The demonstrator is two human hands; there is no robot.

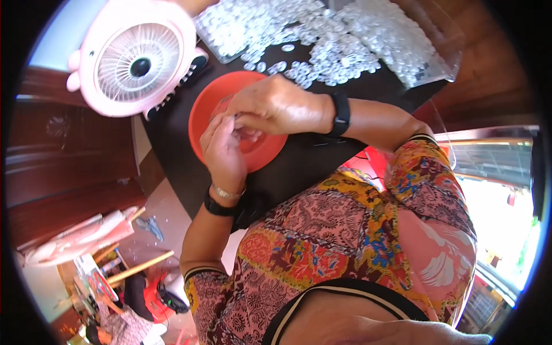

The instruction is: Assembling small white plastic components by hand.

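Note:
Over a round orange-red bowl [201,109] my two hands meet, fingertips together. My left hand [223,150] comes up from below, its thumb and fingers closed in a pinch. My right hand [282,106] reaches in from the right, its fingers bent and closed against the left fingertips. Something tiny and dark shows between them, too small to name. The hands hide much of the bowl's inside. Beyond the bowl, many small clear ring-shaped plastic pieces [339,57] lie heaped on the dark table [178,155].
A pink-and-white fan [141,68] stands at the far left of the bowl. At the far right, a clear tray [451,72] holds more of the clear pieces. Left below the table, a wooden stick [141,268] and assorted household things lie near the floor.

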